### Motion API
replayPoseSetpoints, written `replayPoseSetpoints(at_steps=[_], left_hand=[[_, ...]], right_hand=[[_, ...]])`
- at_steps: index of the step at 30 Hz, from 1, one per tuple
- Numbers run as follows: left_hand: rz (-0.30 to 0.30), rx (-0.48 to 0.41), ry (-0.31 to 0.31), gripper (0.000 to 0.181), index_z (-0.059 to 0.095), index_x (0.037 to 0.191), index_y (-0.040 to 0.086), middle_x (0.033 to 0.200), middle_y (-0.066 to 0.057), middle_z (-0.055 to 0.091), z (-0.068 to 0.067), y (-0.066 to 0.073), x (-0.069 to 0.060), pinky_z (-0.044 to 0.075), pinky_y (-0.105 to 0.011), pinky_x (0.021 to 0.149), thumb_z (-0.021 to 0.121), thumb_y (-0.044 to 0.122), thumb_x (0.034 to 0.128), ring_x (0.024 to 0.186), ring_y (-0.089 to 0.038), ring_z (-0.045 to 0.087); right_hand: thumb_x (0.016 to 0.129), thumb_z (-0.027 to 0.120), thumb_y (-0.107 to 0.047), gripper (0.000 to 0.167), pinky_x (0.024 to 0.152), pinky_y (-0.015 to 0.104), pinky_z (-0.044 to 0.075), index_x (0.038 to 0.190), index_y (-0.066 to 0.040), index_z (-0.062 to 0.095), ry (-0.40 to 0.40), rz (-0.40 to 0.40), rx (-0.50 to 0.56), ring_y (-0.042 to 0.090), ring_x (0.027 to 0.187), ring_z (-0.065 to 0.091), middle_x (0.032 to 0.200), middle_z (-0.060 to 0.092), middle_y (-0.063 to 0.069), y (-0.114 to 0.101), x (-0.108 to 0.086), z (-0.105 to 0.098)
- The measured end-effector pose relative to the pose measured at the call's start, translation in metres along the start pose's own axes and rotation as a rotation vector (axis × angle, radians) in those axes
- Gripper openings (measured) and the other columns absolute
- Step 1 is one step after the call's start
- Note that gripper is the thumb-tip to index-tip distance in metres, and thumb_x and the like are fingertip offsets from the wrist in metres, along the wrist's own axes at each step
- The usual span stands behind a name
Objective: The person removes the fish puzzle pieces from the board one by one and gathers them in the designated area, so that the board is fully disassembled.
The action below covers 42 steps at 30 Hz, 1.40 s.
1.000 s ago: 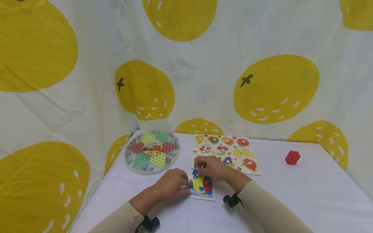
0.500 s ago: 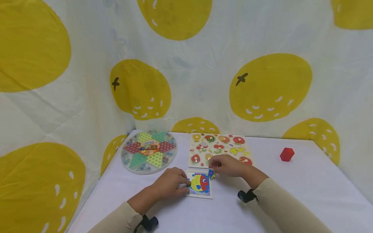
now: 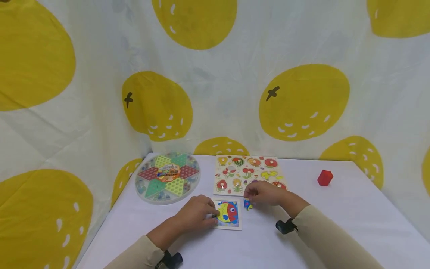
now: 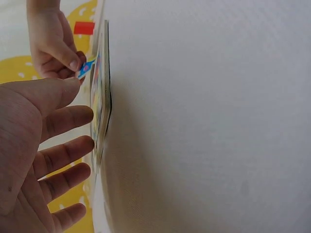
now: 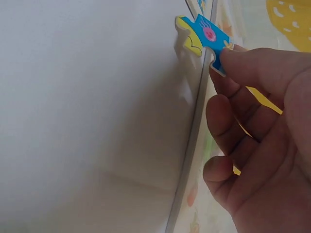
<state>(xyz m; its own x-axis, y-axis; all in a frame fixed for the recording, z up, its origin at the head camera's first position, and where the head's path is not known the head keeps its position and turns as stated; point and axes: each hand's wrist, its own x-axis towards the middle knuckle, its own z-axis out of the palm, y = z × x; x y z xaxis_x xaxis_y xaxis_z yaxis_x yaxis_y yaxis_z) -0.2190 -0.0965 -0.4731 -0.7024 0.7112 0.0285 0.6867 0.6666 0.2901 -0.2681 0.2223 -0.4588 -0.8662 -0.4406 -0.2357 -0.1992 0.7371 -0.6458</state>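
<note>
A small square fish puzzle (image 3: 229,215) lies on the white table, its left edge beneath the fingers of my left hand (image 3: 197,213). In the left wrist view the fingers of that left hand (image 4: 43,141) are spread and lightly bent at the puzzle's edge (image 4: 101,107). My right hand (image 3: 267,193) is just right of the puzzle and pinches a blue and yellow jigsaw piece (image 3: 248,204). The right wrist view shows this piece (image 5: 209,36) between thumb and forefinger of the right hand (image 5: 262,116), raised off the table.
Behind the puzzle lies a wooden fruit board (image 3: 248,172), partly under my right hand. A round star-patterned game board (image 3: 168,178) stands at the back left. At the right sits a red block (image 3: 325,178). A fruit-print curtain (image 3: 221,93) hangs behind the table.
My right hand has moved from above the fish puzzle's upper left to its right side, carrying the jigsaw piece. My left hand stays at the puzzle's left edge. The head view has shifted slightly.
</note>
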Motion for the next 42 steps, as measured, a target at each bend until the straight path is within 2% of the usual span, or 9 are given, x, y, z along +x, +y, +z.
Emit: replayPoseSetpoints(at_steps=[7,12,17,22,28,33,42], left_hand=[[-0.027,0.021,-0.005,0.031,0.082,0.125,0.029,0.114,0.013,0.067,0.004,0.002,0.002,0.045,-0.038,0.101,0.079,0.042,0.0972,0.113,-0.008,0.054],[-0.017,0.036,0.004,0.034,0.08,0.129,0.032,0.114,0.012,0.066,0.004,0.0,0.003,0.045,-0.036,0.1,0.079,0.043,0.097,0.111,-0.008,0.054],[0.005,0.049,-0.005,0.037,0.078,0.133,0.033,0.114,0.011,0.064,0.005,0.001,0.002,0.044,-0.034,0.097,0.079,0.044,0.097,0.108,-0.008,0.052],[-0.009,0.053,-0.021,0.04,0.075,0.137,0.036,0.114,0.012,0.062,0.006,0.003,0.004,0.043,-0.033,0.096,0.078,0.046,0.0976,0.107,-0.007,0.05],[-0.004,0.07,-0.026,0.041,0.075,0.137,0.037,0.112,0.012,0.061,0.007,0.004,0.006,0.043,-0.033,0.095,0.078,0.047,0.097,0.105,-0.008,0.05],[0.01,0.08,-0.03,0.041,0.076,0.136,0.036,0.112,0.011,0.062,0.008,0.006,0.008,0.042,-0.033,0.094,0.078,0.047,0.0968,0.105,-0.008,0.05],[-0.036,0.122,-0.066,0.045,0.072,0.14,0.036,0.115,0.01,0.059,0.006,0.014,0.004,0.039,-0.038,0.104,0.074,0.053,0.0983,0.113,-0.01,0.048]], right_hand=[[0.098,0.078,-0.012,0.014,0.083,0.036,0.052,0.098,-0.027,0.077,0.042,-0.044,-0.132,0.017,0.094,0.057,0.091,0.064,-0.008,-0.001,0.005,0.003],[0.099,0.078,-0.013,0.013,0.083,0.034,0.054,0.101,-0.026,0.078,0.049,-0.048,-0.129,0.016,0.091,0.06,0.092,0.067,-0.01,-0.005,0.006,0.002],[0.099,0.078,-0.015,0.012,0.08,0.032,0.056,0.107,-0.023,0.078,0.032,-0.08,-0.091,0.016,0.087,0.062,0.094,0.068,-0.009,-0.015,0.008,0.003],[0.098,0.079,-0.015,0.017,0.079,0.031,0.055,0.113,-0.022,0.078,0.002,-0.132,-0.095,0.016,0.087,0.062,0.097,0.068,-0.01,-0.032,0.015,0.01],[0.094,0.084,-0.021,0.028,0.084,0.033,0.054,0.121,-0.025,0.078,-0.062,-0.175,-0.134,0.014,0.094,0.06,0.106,0.068,-0.012,-0.044,0.032,0.025],[0.092,0.086,-0.017,0.036,0.087,0.033,0.054,0.126,-0.028,0.077,-0.117,-0.186,-0.146,0.014,0.098,0.06,0.109,0.067,-0.012,-0.049,0.04,0.033],[0.09,0.087,-0.012,0.037,0.09,0.033,0.053,0.124,-0.024,0.078,-0.129,-0.199,-0.191,0.015,0.099,0.061,0.108,0.066,-0.011,-0.057,0.04,0.037]])
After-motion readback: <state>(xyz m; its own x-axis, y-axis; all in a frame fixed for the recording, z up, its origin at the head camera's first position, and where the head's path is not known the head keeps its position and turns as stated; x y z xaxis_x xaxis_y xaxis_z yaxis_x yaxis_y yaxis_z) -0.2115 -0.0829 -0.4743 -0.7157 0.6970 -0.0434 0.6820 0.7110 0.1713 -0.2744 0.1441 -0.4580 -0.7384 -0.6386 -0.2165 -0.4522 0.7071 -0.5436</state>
